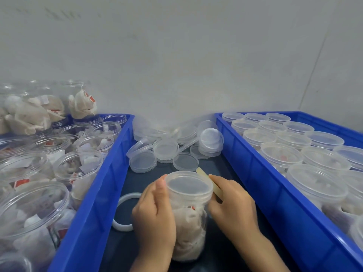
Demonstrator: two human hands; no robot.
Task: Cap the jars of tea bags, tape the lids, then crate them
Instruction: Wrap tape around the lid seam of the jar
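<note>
jar (188, 216) capped, on desk (125, 250) between crates | left hand (155, 213) grip wraps jar | right hand (233, 201) grip pinches tape strip (210, 183) beside lid (188, 183) | risk: tape creasing or missing the seam if jar turns

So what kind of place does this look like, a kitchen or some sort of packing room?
Probably a small packing station, not a kitchen. Two blue plastic crates flank a dark work surface, one holding open clear jars of tea bags, the other capped jars, with a heap of loose clear plastic lids between them.
</note>
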